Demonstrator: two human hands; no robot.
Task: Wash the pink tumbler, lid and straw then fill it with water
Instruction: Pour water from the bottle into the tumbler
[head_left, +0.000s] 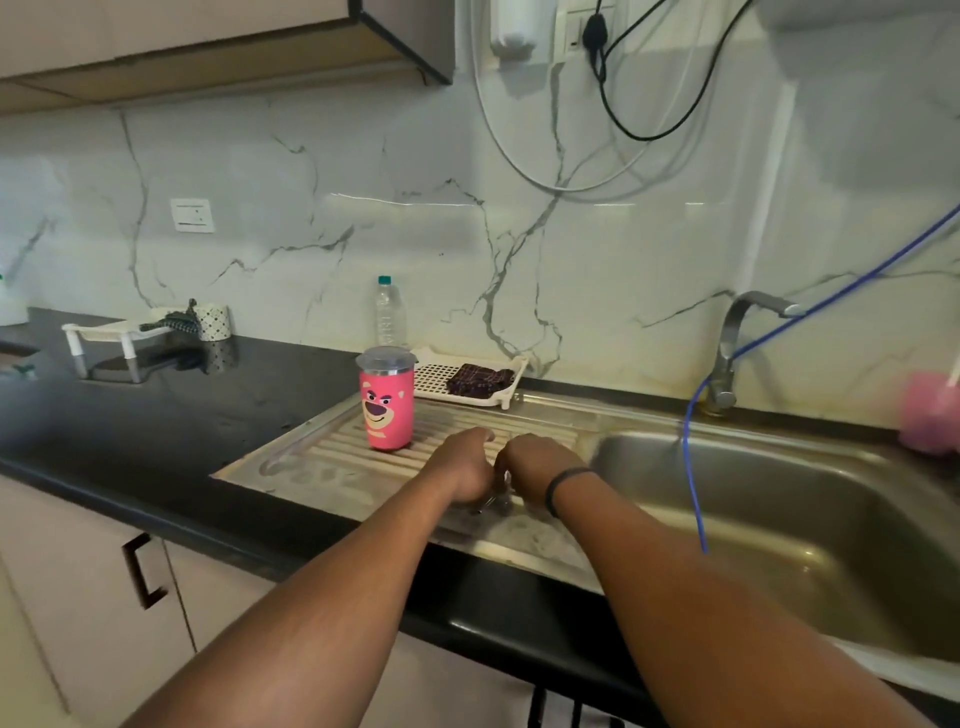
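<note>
The pink tumbler (387, 410), printed with a bear face, stands upright on the ribbed steel drainboard (322, 457). Its clear lid (386, 359) sits on top. My left hand (465, 470) and my right hand (537, 467) meet just right of the tumbler, above the drainboard's front part. Both have their fingers curled down around a thin shiny piece (491, 503). It looks like a metal straw, but most of it is hidden under the hands. A dark band circles my right wrist.
The steel sink basin (779, 519) lies to the right, with a blue hose (693, 467) hanging into it and the tap (732, 353) behind. A white tray (436, 376) with a dark cloth, a plastic bottle (390, 312) and a pink scrubber (932, 410) stand along the wall.
</note>
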